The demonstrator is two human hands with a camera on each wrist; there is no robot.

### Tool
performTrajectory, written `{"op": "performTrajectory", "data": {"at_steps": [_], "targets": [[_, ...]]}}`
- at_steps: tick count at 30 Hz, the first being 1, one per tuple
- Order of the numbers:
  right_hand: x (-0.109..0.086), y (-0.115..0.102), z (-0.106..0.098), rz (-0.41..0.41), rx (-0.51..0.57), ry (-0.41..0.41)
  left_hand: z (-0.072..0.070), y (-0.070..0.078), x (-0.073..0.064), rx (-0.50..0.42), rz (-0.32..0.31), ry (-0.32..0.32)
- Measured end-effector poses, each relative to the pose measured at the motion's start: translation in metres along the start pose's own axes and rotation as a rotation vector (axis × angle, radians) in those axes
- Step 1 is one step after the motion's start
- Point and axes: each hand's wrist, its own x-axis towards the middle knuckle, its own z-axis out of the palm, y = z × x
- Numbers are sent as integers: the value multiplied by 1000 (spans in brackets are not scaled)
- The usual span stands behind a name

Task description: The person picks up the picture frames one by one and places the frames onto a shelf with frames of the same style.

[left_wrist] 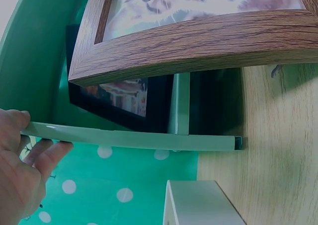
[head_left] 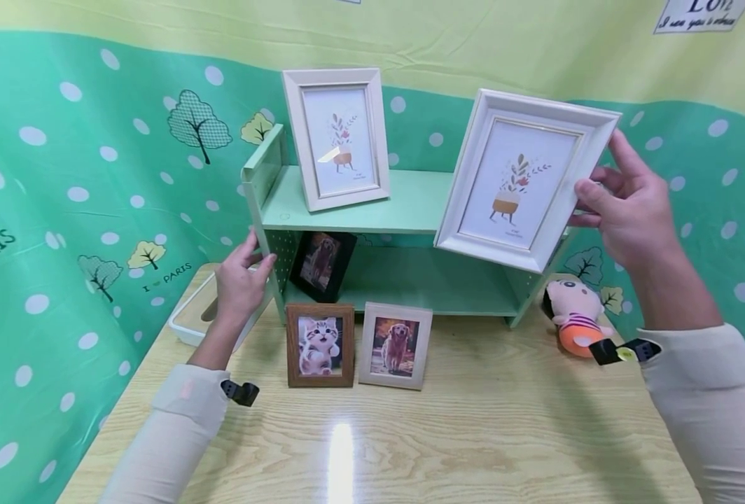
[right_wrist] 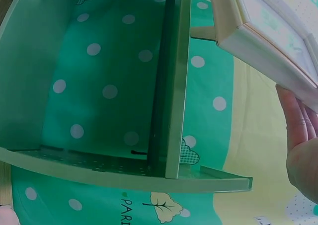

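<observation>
My right hand (head_left: 637,199) grips the right edge of a large white picture frame (head_left: 574,189), thumb on the front. The frame is tilted before the right part of the green shelf (head_left: 410,269); the right wrist view shows the fingers under its edge (right_wrist: 273,56). With my left hand (head_left: 240,276) I hold the shelf's left side panel (left_wrist: 134,137). Another white picture frame (head_left: 381,147) stands on the upper board, at left. A black frame (head_left: 341,273) leans on the lower board. In front stand a brown kitten frame (head_left: 293,343) and a pale dog frame (head_left: 426,350).
A white tray-like box (head_left: 186,332) lies left of the shelf on the wooden table (head_left: 473,434). To the right is a plush doll (head_left: 577,311) with an orange bottom. Behind hangs a green polka-dot cloth (head_left: 95,175).
</observation>
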Motion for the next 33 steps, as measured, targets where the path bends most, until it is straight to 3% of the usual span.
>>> {"op": "performTrajectory", "data": {"at_steps": [16,33], "targets": [[17,-2,11,116,-38,101,0,1,0,-1,-16,-4],[36,4,21,143,-6,150,0,1,0,-7,-21,-6]]}}
